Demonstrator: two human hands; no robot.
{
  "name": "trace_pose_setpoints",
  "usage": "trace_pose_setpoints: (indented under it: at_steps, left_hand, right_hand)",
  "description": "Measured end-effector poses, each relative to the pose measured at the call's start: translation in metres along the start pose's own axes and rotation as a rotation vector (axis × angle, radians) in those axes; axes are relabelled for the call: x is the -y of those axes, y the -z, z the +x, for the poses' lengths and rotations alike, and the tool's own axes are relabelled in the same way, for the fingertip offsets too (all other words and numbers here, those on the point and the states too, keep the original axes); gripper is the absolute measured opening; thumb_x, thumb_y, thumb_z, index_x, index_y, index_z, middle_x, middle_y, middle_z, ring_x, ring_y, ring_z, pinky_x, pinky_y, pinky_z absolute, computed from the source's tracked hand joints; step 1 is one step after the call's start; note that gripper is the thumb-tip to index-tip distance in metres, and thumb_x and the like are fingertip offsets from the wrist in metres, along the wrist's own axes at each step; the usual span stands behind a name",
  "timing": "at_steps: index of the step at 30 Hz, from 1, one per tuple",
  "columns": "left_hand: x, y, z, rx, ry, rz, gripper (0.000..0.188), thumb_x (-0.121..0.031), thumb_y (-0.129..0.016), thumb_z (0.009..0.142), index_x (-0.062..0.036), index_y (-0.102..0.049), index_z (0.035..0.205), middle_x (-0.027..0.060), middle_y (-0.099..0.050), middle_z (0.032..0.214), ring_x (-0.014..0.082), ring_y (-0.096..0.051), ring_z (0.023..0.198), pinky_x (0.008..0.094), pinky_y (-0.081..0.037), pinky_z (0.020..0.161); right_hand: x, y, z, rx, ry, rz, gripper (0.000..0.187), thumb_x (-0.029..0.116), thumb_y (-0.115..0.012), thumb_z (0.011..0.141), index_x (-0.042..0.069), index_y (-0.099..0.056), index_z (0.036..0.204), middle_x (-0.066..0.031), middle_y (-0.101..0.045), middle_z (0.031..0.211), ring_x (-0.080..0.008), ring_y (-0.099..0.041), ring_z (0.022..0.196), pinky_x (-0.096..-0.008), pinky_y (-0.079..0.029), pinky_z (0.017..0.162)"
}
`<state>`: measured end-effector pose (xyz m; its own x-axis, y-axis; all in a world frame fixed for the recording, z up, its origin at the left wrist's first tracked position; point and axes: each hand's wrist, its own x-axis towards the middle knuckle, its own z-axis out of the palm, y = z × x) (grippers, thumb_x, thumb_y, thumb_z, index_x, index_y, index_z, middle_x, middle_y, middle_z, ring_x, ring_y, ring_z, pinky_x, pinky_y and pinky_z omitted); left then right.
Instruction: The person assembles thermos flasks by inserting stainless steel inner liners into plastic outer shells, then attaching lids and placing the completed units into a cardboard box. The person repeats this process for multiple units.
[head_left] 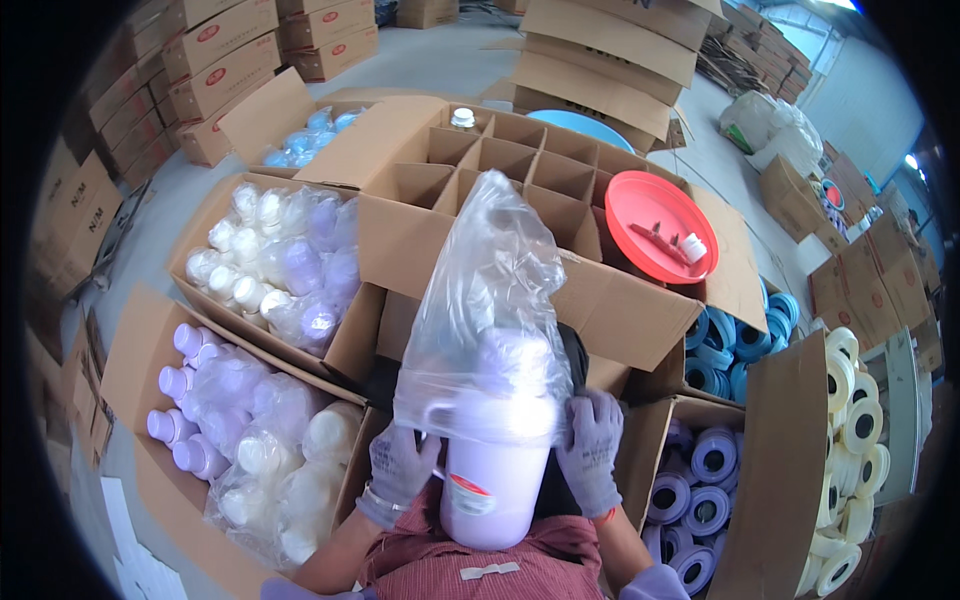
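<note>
A lavender insulated jug [495,490] stands upright against my lap, with a red and white label low on its body and a handle at its left. A clear plastic bag [490,260] covers its lid and upper part; the top of the bag sticks up loose. My left hand [403,465], in a grey glove, closes on the bag's lower edge beside the handle. On the other side my right hand [592,450], gloved too, pinches the bag's edge against the jug. Parts of the fingertips are hidden behind the film.
A divided carton [610,310] stands ahead, with a red basin [660,225] on its right corner. Open cartons at the left hold bagged white and lavender jug tops [270,240]. At the right are lavender rings [710,455], blue rings [715,350] and cream rings [860,420]. Stacked cartons [225,75] stand behind.
</note>
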<state>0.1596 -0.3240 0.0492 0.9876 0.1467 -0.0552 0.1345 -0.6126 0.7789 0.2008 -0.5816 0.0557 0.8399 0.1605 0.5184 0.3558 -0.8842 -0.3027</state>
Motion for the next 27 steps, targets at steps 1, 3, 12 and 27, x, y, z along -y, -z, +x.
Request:
trace_pose_setpoints:
  at_steps: [1,3,12,27]
  left_hand:
    - [0.008,-0.005,-0.005,-0.056,-0.096,0.073,0.036,-0.021,-0.069,0.083,0.0029,-0.060,0.107,0.0250,-0.063,0.104,0.0406,-0.062,0.095,0.0511,-0.048,0.082]
    - [0.011,-0.011,-0.013,-0.159,-0.291,0.227,0.036,-0.021,-0.068,0.081,0.0020,-0.060,0.107,0.0259,-0.062,0.106,0.0427,-0.060,0.098,0.0530,-0.047,0.084]
    - [0.036,0.091,-0.015,0.557,-0.051,-0.246,0.051,-0.020,-0.067,0.089,-0.0022,-0.053,0.135,0.0173,-0.059,0.123,0.0231,-0.061,0.108,0.0361,-0.048,0.095]
    - [0.168,0.110,-0.151,-0.220,-0.102,-0.698,0.032,-0.023,-0.058,0.097,-0.0039,-0.060,0.123,0.0105,-0.064,0.118,0.0279,-0.062,0.116,0.0455,-0.056,0.090]
  right_hand:
    - [0.002,0.007,-0.009,0.052,0.069,0.052,0.024,0.008,-0.064,0.071,0.006,-0.057,0.094,-0.0128,-0.056,0.105,-0.0339,-0.055,0.100,-0.0509,-0.044,0.093]
    - [0.008,0.021,-0.033,0.155,0.200,0.149,0.026,0.009,-0.065,0.069,0.006,-0.057,0.094,-0.0127,-0.056,0.106,-0.0328,-0.055,0.100,-0.0512,-0.044,0.094]
    - [-0.018,0.032,-0.173,0.653,0.520,0.170,0.019,0.029,-0.060,0.083,0.021,-0.065,0.100,-0.0037,-0.056,0.100,-0.0273,-0.057,0.100,-0.0480,-0.046,0.092]
    - [0.097,-0.008,-0.017,0.513,0.518,0.749,0.029,0.016,-0.065,0.091,0.004,-0.055,0.116,-0.0235,-0.061,0.115,-0.0424,-0.062,0.099,-0.0481,-0.053,0.079]
